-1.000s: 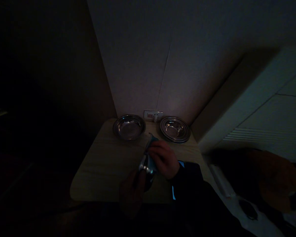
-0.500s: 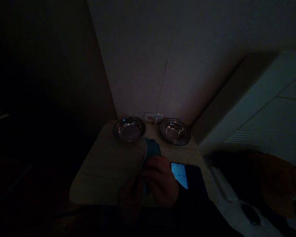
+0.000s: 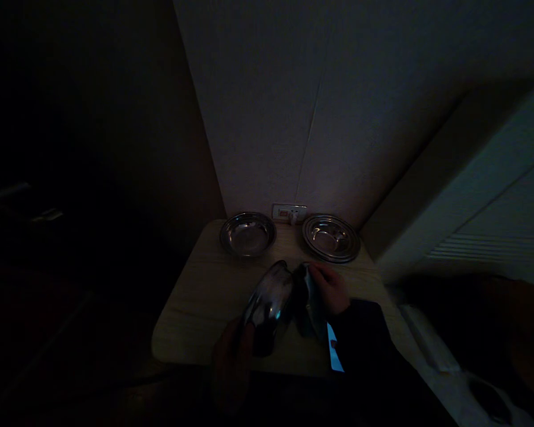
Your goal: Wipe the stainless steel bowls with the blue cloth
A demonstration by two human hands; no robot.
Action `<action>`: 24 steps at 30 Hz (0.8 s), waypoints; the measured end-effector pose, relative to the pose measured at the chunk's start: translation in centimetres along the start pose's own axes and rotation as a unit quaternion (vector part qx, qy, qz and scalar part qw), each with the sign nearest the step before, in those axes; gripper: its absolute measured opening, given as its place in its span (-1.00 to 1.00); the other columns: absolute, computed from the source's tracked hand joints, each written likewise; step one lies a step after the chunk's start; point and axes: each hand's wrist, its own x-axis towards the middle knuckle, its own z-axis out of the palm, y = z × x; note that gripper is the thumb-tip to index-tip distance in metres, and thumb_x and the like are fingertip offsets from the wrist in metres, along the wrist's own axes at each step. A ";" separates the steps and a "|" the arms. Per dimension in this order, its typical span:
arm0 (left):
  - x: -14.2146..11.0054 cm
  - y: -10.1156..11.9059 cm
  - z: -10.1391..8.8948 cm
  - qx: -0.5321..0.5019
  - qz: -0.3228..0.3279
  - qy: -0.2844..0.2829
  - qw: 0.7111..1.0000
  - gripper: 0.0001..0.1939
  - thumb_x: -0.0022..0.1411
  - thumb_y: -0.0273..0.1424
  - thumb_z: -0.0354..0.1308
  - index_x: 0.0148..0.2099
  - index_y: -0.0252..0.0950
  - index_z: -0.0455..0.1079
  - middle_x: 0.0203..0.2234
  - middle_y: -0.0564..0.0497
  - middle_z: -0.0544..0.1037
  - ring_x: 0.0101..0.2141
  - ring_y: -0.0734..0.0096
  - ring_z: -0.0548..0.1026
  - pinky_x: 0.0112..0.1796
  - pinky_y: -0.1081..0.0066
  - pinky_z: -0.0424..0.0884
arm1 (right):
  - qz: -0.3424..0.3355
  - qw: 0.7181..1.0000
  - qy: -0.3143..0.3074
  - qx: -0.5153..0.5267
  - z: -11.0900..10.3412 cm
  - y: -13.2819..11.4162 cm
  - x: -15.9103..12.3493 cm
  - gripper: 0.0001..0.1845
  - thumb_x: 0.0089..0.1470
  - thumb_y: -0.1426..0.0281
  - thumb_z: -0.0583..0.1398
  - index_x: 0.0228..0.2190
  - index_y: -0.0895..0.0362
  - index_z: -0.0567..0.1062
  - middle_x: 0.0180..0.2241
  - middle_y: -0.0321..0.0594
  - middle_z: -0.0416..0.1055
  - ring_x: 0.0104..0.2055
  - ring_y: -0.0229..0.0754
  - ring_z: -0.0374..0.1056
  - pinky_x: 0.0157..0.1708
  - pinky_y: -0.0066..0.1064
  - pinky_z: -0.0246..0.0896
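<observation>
In the dim light my left hand (image 3: pixel 232 362) grips the near rim of a shiny metal bowl (image 3: pixel 271 299), which is tilted up on edge over the table. My right hand (image 3: pixel 331 289) is closed on a dark teal cloth (image 3: pixel 311 308), just right of the bowl. Whether the cloth touches the bowl is too dark to tell. Behind my hands a metal bowl (image 3: pixel 248 237) sits at the back left. A stack of metal bowls (image 3: pixel 331 240) rests at the back right.
The pale wooden table (image 3: pixel 191 308) stands against a wall with a socket panel (image 3: pixel 289 212). A lit phone (image 3: pixel 335 353) lies partly under my right forearm, by a dark flat object (image 3: pixel 369 311). A white panelled surface (image 3: pixel 485 196) rises at the right.
My right hand and the cloth have moved right and away from my left hand. The tilted metal bowl now shows its shiny face. My view has shifted slightly left.
</observation>
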 end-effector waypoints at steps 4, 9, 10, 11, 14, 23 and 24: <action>-0.5 0.1 -1.0 -0.036 0.007 -0.015 0.999 -0.60 0.06 -0.15 0.03 -0.10 -0.25 0.36 -0.14 -0.07 0.50 -0.11 0.21 0.43 -0.11 0.32 0.34 | 0.011 1.000 0.005 0.007 -0.1 -0.6 -1.5 -0.72 -0.07 0.18 0.16 -0.40 0.11 0.53 -0.36 -0.19 0.49 -0.26 -0.11 0.37 -0.17 -0.25 0.22; -0.8 0.4 -1.9 -0.052 -0.026 -0.019 0.998 -0.60 0.02 -0.19 0.06 -0.10 -0.24 0.37 -0.09 -0.04 0.47 -0.04 0.17 0.38 -0.06 0.29 0.31 | -0.053 0.998 -0.012 0.025 1.4 -2.1 -2.9 -0.79 -0.03 0.27 0.16 -0.38 0.10 0.53 -0.32 -0.19 0.46 -0.23 -0.15 0.34 -0.15 -0.29 0.23; -0.6 0.5 -2.1 -0.048 -0.033 -0.036 0.998 -0.60 0.01 -0.19 0.07 -0.11 -0.24 0.38 -0.12 -0.04 0.49 -0.07 0.17 0.40 -0.09 0.29 0.34 | -0.064 0.997 -0.016 0.028 1.6 -2.3 -3.1 -0.80 -0.02 0.29 0.16 -0.37 0.09 0.53 -0.31 -0.19 0.45 -0.22 -0.16 0.34 -0.15 -0.29 0.23; -0.4 0.7 -2.4 -0.042 -0.036 -0.058 0.997 -0.60 0.00 -0.18 0.08 -0.11 -0.24 0.39 -0.14 -0.04 0.50 -0.09 0.17 0.42 -0.11 0.30 0.36 | -0.072 0.997 -0.020 0.031 1.9 -2.4 -3.3 -0.81 -0.01 0.30 0.15 -0.36 0.09 0.53 -0.30 -0.19 0.45 -0.21 -0.16 0.34 -0.15 -0.28 0.23; 0.3 1.7 -2.9 -0.004 -0.032 -0.112 0.993 -0.58 0.01 -0.16 0.08 -0.10 -0.25 0.40 -0.17 -0.05 0.52 -0.13 0.17 0.44 -0.14 0.29 0.37 | -0.080 0.996 -0.022 0.033 2.1 -2.4 -3.6 -0.82 0.01 0.32 0.15 -0.34 0.07 0.53 -0.28 -0.20 0.44 -0.20 -0.16 0.34 -0.14 -0.26 0.22; 1.9 1.7 -2.4 -0.058 -0.099 -0.024 0.993 -0.57 -0.03 -0.13 0.15 -0.13 -0.24 0.43 -0.14 -0.07 0.51 -0.08 0.12 0.41 -0.14 0.27 0.38 | 0.001 0.997 0.002 0.073 1.5 -2.8 -3.8 -0.74 -0.06 0.19 0.19 -0.38 0.09 0.54 -0.33 -0.20 0.49 -0.23 -0.11 0.36 -0.12 -0.22 0.21; 2.1 1.5 -2.3 -0.093 -0.107 -0.024 0.990 -0.56 -0.03 -0.13 0.15 -0.12 -0.25 0.42 -0.14 -0.06 0.51 -0.08 0.12 0.42 -0.16 0.28 0.40 | 0.031 0.996 0.012 0.081 1.4 -2.7 -3.8 -0.72 -0.08 0.17 0.19 -0.38 0.09 0.54 -0.34 -0.21 0.49 -0.22 -0.10 0.36 -0.12 -0.22 0.20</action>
